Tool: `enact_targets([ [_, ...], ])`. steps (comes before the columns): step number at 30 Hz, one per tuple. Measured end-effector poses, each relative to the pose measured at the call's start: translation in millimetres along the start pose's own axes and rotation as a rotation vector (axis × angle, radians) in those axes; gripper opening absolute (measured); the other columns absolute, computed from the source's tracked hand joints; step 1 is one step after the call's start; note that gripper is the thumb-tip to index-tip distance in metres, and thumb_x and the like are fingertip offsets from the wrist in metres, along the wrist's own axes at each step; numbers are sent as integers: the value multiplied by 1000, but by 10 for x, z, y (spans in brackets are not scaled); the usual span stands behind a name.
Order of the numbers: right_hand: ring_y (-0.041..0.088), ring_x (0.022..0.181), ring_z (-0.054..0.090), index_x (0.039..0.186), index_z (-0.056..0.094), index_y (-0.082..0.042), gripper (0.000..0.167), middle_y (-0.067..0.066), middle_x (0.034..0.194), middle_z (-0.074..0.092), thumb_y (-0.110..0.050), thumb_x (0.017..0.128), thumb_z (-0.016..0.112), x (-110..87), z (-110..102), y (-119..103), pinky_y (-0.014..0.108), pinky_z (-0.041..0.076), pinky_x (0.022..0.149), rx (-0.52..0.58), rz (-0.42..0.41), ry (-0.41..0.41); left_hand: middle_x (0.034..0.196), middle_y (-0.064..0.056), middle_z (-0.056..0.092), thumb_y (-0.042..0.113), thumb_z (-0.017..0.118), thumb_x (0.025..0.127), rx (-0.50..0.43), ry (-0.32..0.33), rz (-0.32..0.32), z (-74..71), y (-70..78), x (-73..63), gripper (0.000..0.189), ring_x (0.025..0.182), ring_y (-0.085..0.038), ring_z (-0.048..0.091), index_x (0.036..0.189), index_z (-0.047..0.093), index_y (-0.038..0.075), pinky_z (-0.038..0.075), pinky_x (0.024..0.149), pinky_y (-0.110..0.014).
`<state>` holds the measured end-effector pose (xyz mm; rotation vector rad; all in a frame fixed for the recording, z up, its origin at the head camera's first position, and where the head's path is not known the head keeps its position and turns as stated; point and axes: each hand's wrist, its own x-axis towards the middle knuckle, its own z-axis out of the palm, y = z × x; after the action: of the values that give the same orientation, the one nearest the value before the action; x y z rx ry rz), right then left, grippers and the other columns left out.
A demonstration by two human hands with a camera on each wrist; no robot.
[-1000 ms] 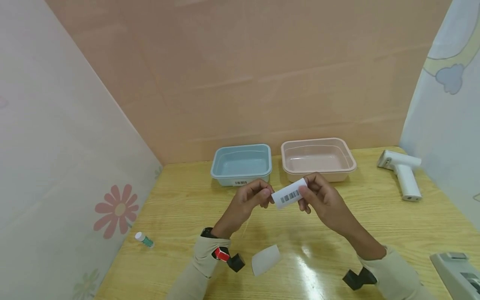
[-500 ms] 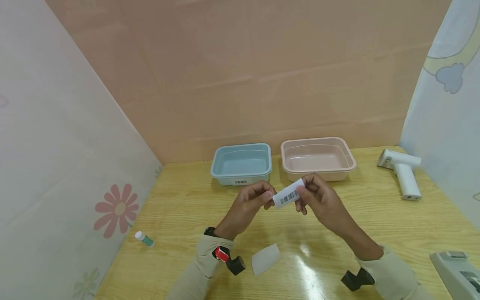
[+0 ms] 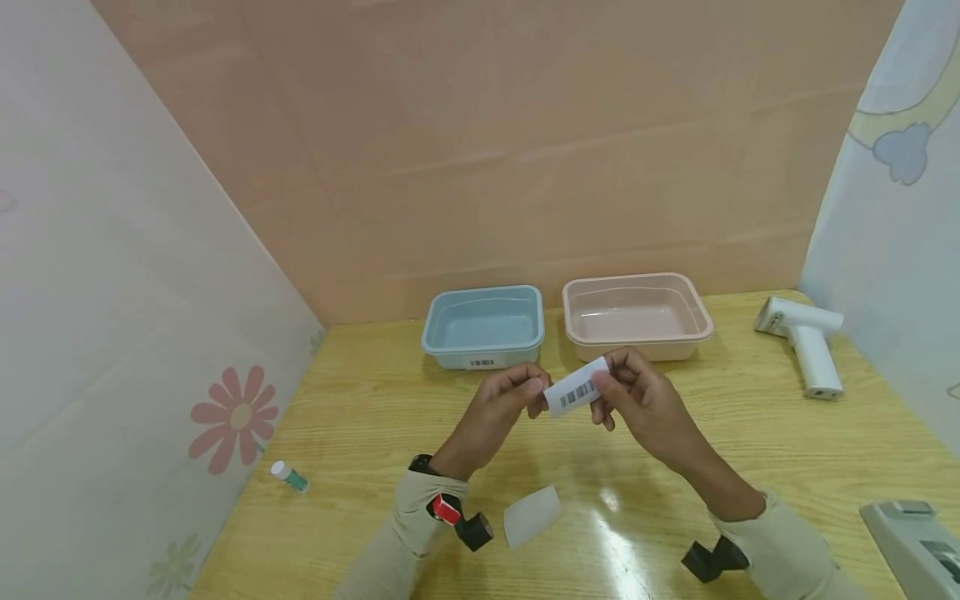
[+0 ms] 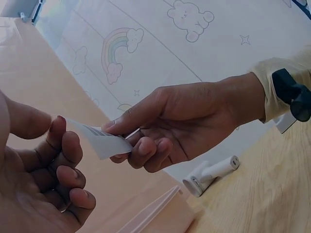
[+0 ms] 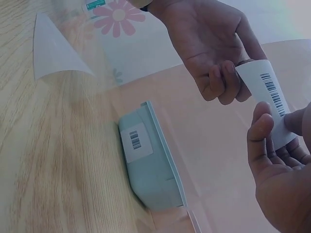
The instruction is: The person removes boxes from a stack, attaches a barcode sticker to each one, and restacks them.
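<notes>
Your left hand [image 3: 501,402] and right hand [image 3: 636,393] both pinch one barcode label [image 3: 576,387], each by a short end, fingertips curled onto it, lifted above the table [image 3: 360,433] in front of you. Its long axis runs from hand to hand, the right end tilted up and away toward the pink tray [image 3: 636,312], the printed side facing you.

Just beyond your left hand, the blue tray [image 3: 483,325] already carries a barcode sticker [image 3: 482,362] on its near wall; the pink tray, just beyond your right hand, shows none. By that, one tray looks labelled and this label is not yet stuck anywhere. A loose blank slip [image 3: 532,516] lies below your hands, between your wrists.

Farther right rest a white handheld scanner [image 3: 804,342] and a grey device [image 3: 915,546]; far left, a small bottle [image 3: 288,477].
</notes>
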<state>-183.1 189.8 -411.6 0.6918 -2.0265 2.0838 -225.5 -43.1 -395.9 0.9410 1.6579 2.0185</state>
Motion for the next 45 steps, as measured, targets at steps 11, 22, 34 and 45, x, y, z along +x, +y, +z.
enact_targets([
  [11,21,66,61,113,45,2,8,23,88,59,-3,106,46,1,-18,17,31,50,51,-11,4,13,93,-10,53,20,53,105,41,3,20,-2,8,1,29,85,-16,50,103,55,-9,40,78,-29],
  [22,21,68,64,117,44,2,11,25,94,58,-2,107,45,3,16,43,33,53,53,50,11,-16,85,-3,48,19,47,106,-26,-43,14,60,-16,-4,32,81,-17,45,102,51,-13,38,76,-29],
  [34,28,94,63,127,46,-5,27,13,111,59,-4,103,56,-36,157,39,31,56,77,-151,-17,44,96,0,55,17,43,107,-202,-79,-58,175,-102,13,21,84,-14,48,104,56,0,40,74,-25],
  [45,39,132,40,139,60,-13,36,24,146,44,-25,107,49,41,238,-77,38,37,98,-761,-605,26,96,2,54,19,41,107,-207,-101,-79,190,-171,3,21,84,-13,48,104,57,6,41,77,-28],
])
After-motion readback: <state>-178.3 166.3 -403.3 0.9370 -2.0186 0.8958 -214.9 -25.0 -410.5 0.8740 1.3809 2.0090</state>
